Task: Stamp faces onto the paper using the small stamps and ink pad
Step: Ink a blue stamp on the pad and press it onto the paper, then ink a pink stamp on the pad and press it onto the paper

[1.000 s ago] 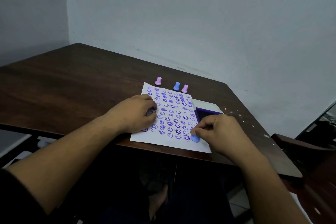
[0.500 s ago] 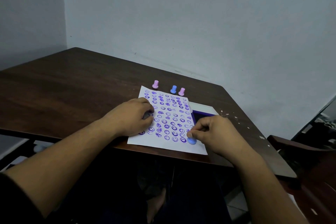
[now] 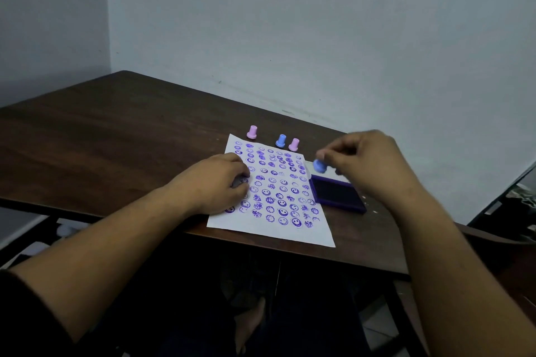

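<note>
A white paper [image 3: 319, 233] covered with rows of purple stamped faces lies near the table's front edge. My left hand [image 3: 216, 184] rests on its left side, fingers curled with something small and grey under the fingertips. My right hand [image 3: 368, 162] is lifted above the far end of the purple ink pad [image 3: 338, 193] and pinches a small blue stamp [image 3: 319, 166] by its stem. Beyond the paper's far edge stand a pink stamp [image 3: 252, 132], a blue stamp [image 3: 280, 140] and another pink stamp [image 3: 294, 144].
The dark wooden table [image 3: 116, 136] sits in a corner against pale walls. The ink pad's white lid lies behind the pad, mostly hidden by my right hand. A dark chair arm [image 3: 493, 238] shows at the right edge. My legs are below the table.
My right hand has lifted the blue stamp off the paper's lower right corner and carried it up and away, over the far end of the ink pad. My left hand stays put.
</note>
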